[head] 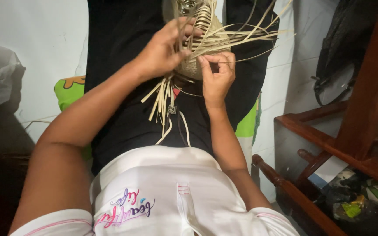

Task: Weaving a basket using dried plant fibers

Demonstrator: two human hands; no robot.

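Both hands are up over the lap working a half-woven straw basket (202, 39). Left hand (162, 54) has its fingers clamped round a bundle of loose strips (162, 98) (ends dangling), right hand (217, 74) pinches one thin strand.

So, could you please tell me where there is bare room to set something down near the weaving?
Bare black lap cloth lies below the left hand, bordered by the white shirt. It is crowded at the top, where both hands, the right hand pinching a strand, work the woven basket and its loose strips. The wooden furniture on the right is cluttered.
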